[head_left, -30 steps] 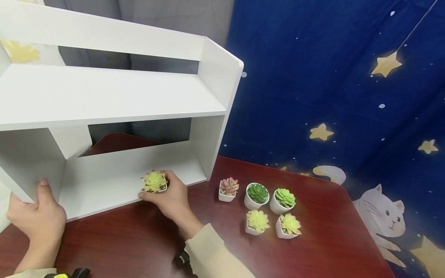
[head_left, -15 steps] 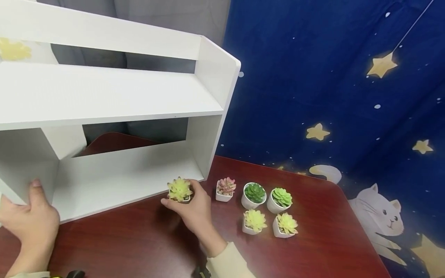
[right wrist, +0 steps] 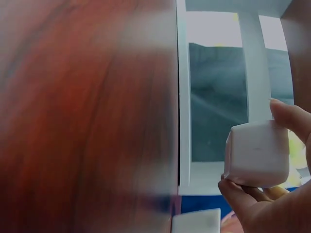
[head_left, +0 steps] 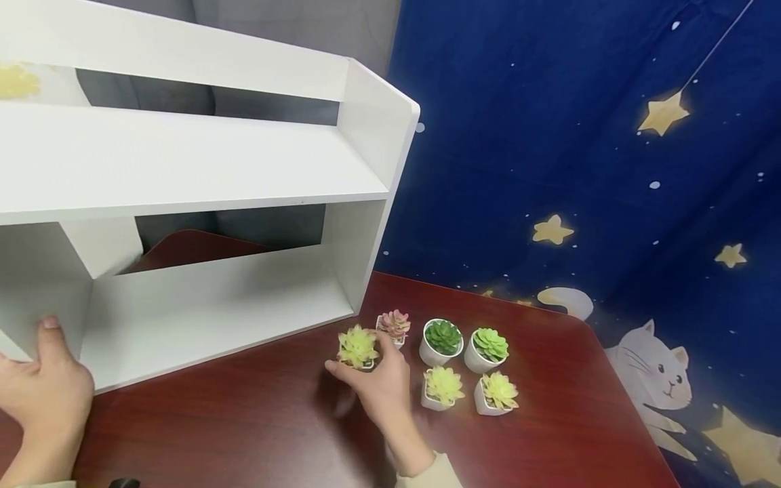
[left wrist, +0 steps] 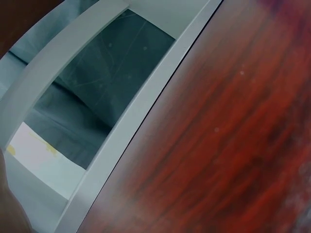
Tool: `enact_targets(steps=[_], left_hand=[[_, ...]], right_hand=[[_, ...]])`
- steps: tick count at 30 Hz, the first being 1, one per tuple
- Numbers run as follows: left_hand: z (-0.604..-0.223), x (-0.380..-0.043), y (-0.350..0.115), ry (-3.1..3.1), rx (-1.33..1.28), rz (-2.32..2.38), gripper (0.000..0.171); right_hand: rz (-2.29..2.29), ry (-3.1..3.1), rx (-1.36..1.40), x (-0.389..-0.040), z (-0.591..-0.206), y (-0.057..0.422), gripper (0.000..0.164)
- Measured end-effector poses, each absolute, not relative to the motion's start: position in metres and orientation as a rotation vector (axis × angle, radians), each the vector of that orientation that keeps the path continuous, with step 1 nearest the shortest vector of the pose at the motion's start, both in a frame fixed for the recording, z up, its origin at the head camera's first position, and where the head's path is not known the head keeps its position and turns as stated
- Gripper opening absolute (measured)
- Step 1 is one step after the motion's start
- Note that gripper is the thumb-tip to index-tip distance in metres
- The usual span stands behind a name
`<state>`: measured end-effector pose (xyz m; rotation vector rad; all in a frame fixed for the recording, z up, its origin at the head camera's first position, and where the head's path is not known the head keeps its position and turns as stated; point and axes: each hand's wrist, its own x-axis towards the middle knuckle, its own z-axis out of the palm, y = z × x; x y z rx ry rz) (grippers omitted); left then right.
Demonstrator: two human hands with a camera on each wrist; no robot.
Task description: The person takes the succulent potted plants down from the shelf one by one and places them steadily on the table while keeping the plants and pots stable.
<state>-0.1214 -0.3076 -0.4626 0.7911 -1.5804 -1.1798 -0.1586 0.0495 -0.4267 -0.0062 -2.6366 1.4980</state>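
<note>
In the head view my right hand (head_left: 383, 383) grips a small potted succulent (head_left: 357, 347) with yellow-green leaves, in front of the shelf's right end. The right wrist view shows its square white pot (right wrist: 257, 154) between thumb and fingers. Just behind it, partly covered, stands a pink succulent (head_left: 395, 324) in a white pot. My left hand (head_left: 45, 390) holds the left upright of a white two-tier shelf (head_left: 213, 315), thumb on the inner face and fingers hidden behind the panel. Only a dark edge of that hand shows in the left wrist view.
Right of my right hand stand a dark green succulent (head_left: 442, 339), a bright green one (head_left: 488, 349) and two yellow-green ones, (head_left: 442, 388) all in white pots. The red-brown table (head_left: 549, 420) ends at the right before a blue star-patterned curtain (head_left: 518, 135).
My right hand has carried the yellow-green succulent out of the lower shelf, rightward to beside the pink one. The left hand keeps its hold on the upright while the view shifts slightly.
</note>
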Motion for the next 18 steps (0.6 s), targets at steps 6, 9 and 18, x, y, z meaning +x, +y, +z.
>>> enact_targets(steps=[6, 9, 18], left_hand=[[-0.467, -0.120, -0.316, -1.607, 0.909, -1.278, 0.049], [-0.471, -0.119, -0.319, -1.613, 0.912, -1.303, 0.046], [-0.469, -0.121, -0.315, -1.614, 0.928, -1.339, 0.049]], right_hand=[[1.452, -2.663, -0.075, -0.155, -0.428, 0.061, 0.062], [1.425, -2.687, -0.090, -0.153, -0.430, 0.065, 0.064], [1.402, -2.718, -0.100, -0.154, -0.434, 0.076, 0.072]])
